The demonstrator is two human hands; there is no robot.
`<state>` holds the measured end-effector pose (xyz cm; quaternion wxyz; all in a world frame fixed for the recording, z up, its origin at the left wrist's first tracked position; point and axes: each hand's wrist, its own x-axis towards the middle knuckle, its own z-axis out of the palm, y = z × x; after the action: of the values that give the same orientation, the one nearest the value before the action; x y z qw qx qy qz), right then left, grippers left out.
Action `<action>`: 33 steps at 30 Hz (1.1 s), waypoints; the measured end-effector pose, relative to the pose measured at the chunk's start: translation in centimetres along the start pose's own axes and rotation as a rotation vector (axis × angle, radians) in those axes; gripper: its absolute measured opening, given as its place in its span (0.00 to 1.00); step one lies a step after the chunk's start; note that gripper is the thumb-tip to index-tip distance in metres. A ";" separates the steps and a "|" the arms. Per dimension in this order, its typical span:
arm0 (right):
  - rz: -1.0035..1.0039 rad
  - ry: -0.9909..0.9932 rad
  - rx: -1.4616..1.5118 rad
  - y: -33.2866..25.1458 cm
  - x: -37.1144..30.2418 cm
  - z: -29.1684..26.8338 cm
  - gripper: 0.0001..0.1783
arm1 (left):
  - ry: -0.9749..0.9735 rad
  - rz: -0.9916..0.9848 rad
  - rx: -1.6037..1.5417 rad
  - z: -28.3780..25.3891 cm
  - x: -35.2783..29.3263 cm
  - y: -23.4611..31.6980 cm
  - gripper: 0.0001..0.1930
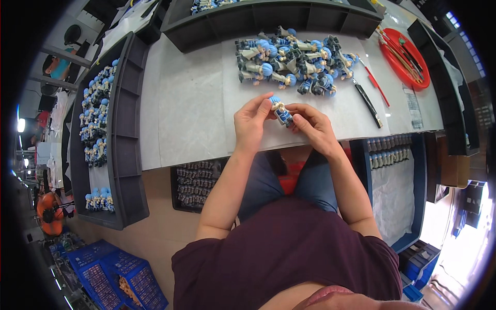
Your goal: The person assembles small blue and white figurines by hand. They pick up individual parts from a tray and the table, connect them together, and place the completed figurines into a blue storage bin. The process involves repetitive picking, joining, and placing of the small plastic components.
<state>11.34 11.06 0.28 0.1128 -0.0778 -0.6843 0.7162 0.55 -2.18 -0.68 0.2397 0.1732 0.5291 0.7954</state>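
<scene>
Between my two hands, just above the table's near edge, is a small figurine (282,113) with light blue hair and a blue and white outfit. My left hand (251,121) pinches it by the head with thumb and fingertips. At its lower end, my right hand (313,126) grips the dark legs with thumb and fingers. The figurine is tilted, its head toward the upper left. Beyond my hands lies a pile of similar figurines (294,59), many on their sides and overlapping.
Right of the pile lie a red-handled brush (378,89), a black-handled cutter (368,106) and a red oval tray (424,75) holding brushes. Grey crates stand at the back (274,23) and left (126,129), the left one holding figurines. A blue crate (419,191) sits low at right.
</scene>
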 end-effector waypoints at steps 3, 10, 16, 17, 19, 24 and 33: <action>-0.005 0.008 -0.006 0.1 -0.1 0.2 0.16 | 0.013 -0.001 -0.031 0.2 -0.1 0.1 0.12; -0.009 0.021 -0.015 -0.1 -0.1 0.3 0.17 | 0.022 -0.021 -0.028 0.1 0.0 0.2 0.12; 0.004 0.023 -0.030 0.1 0.0 0.3 0.17 | 0.026 -0.025 -0.048 0.3 -0.1 0.4 0.12; 0.013 0.015 -0.043 0.1 0.0 0.2 0.17 | 0.026 -0.026 -0.053 0.2 -0.1 0.4 0.13; 0.023 0.007 -0.059 0.2 0.0 0.1 0.18 | 0.028 -0.027 -0.048 0.2 -0.1 0.4 0.13; 0.005 0.059 -0.048 -0.1 0.1 0.4 0.15 | 0.023 -0.023 -0.037 0.2 0.0 0.4 0.12; 0.001 0.051 0.000 0.0 -0.1 0.3 0.14 | 0.028 -0.024 0.017 0.2 -0.1 0.3 0.12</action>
<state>11.34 10.73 0.28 0.1300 -0.0963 -0.6813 0.7139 0.67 -2.13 -0.32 0.2404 0.1577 0.5410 0.7903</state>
